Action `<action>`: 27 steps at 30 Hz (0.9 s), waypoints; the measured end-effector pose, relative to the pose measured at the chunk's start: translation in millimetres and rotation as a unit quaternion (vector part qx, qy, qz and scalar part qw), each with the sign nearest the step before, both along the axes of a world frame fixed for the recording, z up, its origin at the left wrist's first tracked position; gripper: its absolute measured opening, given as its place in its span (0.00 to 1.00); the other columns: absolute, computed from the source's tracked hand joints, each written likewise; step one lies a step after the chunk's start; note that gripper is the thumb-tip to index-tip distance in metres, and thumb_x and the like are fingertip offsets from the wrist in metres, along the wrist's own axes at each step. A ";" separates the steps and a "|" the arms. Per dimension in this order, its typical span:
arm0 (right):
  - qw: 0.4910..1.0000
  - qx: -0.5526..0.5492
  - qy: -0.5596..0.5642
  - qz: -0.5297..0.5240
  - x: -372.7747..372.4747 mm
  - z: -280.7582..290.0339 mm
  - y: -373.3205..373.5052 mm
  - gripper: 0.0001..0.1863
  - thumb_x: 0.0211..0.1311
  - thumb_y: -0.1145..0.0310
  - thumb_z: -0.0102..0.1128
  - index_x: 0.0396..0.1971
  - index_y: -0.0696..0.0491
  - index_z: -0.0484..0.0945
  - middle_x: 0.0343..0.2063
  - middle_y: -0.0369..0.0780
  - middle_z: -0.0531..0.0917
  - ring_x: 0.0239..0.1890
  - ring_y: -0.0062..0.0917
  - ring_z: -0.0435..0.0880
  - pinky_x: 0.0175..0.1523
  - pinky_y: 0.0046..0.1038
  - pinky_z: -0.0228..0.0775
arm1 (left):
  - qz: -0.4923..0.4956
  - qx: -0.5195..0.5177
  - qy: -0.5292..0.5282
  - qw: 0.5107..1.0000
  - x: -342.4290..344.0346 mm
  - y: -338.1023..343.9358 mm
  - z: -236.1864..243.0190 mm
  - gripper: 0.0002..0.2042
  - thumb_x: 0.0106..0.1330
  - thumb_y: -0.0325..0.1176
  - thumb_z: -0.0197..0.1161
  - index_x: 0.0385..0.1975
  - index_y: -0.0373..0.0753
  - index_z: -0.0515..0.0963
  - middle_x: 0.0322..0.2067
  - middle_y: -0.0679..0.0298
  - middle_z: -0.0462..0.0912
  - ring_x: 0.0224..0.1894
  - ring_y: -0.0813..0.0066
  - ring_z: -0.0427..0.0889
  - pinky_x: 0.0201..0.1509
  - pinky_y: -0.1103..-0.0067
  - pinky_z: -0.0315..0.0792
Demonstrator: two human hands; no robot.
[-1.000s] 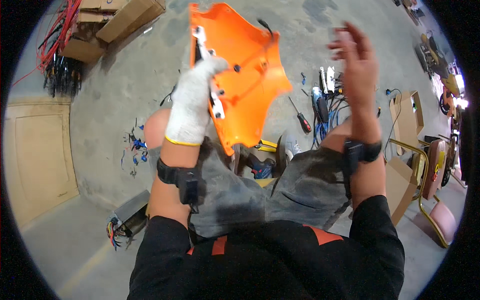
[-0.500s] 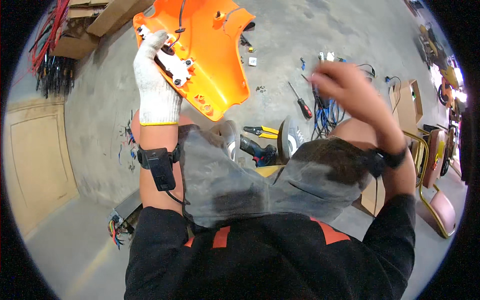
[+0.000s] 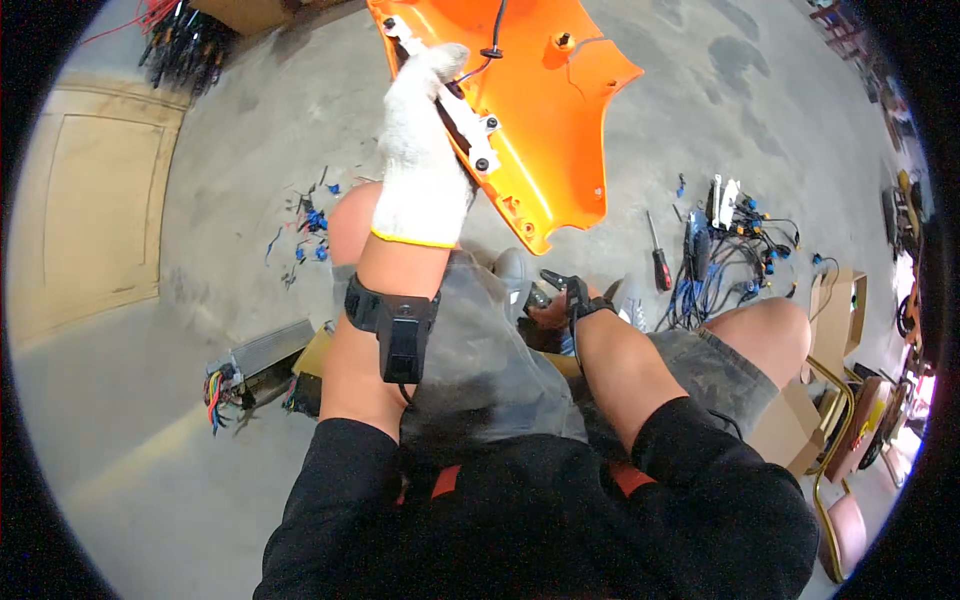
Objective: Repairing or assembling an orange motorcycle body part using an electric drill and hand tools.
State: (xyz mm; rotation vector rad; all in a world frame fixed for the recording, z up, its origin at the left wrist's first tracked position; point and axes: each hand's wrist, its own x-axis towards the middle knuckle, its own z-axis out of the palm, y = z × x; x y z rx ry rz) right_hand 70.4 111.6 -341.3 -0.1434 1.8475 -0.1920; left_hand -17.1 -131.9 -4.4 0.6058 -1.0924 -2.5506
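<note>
My left hand [image 3: 425, 150], in a white knit glove with a yellow cuff edge, grips the near left edge of an orange plastic shell panel [image 3: 550, 120]. Its thumb lies over a white strip [image 3: 463, 128] fixed to the panel with dark screws. A black cable [image 3: 497, 30] with a grommet runs up across the panel's inner side. My bare right hand [image 3: 548, 313] is low between my shoes, at a dark tool that looks like a cordless drill [image 3: 537, 297]. The wrist band and device partly cover it, and its fingers are mostly hidden.
A red-and-black screwdriver [image 3: 661, 268] lies on the floor beside a heap of black and blue cables [image 3: 715, 260]. Small blue scraps [image 3: 316, 220] are scattered at left. A metal box with coloured wires [image 3: 265, 350] is lower left. Cardboard boxes [image 3: 790, 425] and a chair [image 3: 845, 525] stand at right.
My right hand has dropped from above the cables to the floor between my shoes. The orange panel, still in my left hand, and the whole scene have shifted right in view.
</note>
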 end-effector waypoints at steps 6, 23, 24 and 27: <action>0.993 -0.002 -0.087 -0.075 22.2 -30.3 -3.4 0.32 0.49 0.48 0.69 0.48 0.55 0.75 0.39 0.47 0.82 0.40 0.37 0.83 0.48 0.38 0.75 | 0.020 -0.014 -0.014 1.000 7.3 -8.7 -1.0 0.12 0.60 0.34 0.59 0.43 0.40 0.72 0.33 0.61 0.79 0.29 0.67 0.82 0.29 0.74 0.79; 0.637 -0.134 -0.196 -0.733 9.2 -23.5 19.4 0.23 0.54 0.57 0.64 0.46 0.54 0.73 0.36 0.43 0.78 0.36 0.35 0.80 0.44 0.37 0.77 | -0.073 0.045 -0.038 0.996 -19.9 8.8 -28.1 0.18 0.59 0.37 0.60 0.48 0.38 0.70 0.41 0.58 0.77 0.39 0.64 0.82 0.37 0.71 0.76; 0.588 -0.149 -0.200 -0.770 -3.2 -18.9 21.0 0.23 0.54 0.57 0.64 0.45 0.54 0.73 0.36 0.42 0.78 0.36 0.35 0.80 0.44 0.37 0.77 | -0.071 0.055 -0.054 0.994 -25.3 11.7 -28.5 0.18 0.59 0.37 0.60 0.48 0.38 0.70 0.41 0.57 0.78 0.39 0.63 0.82 0.38 0.70 0.77; 0.432 -0.216 -0.210 -0.850 -59.0 7.9 24.2 0.21 0.55 0.59 0.63 0.45 0.54 0.73 0.36 0.42 0.78 0.35 0.35 0.80 0.43 0.37 0.77 | -0.044 0.117 -0.035 0.992 -37.9 22.3 -16.9 0.17 0.60 0.35 0.57 0.48 0.37 0.70 0.42 0.55 0.79 0.41 0.60 0.83 0.44 0.66 0.79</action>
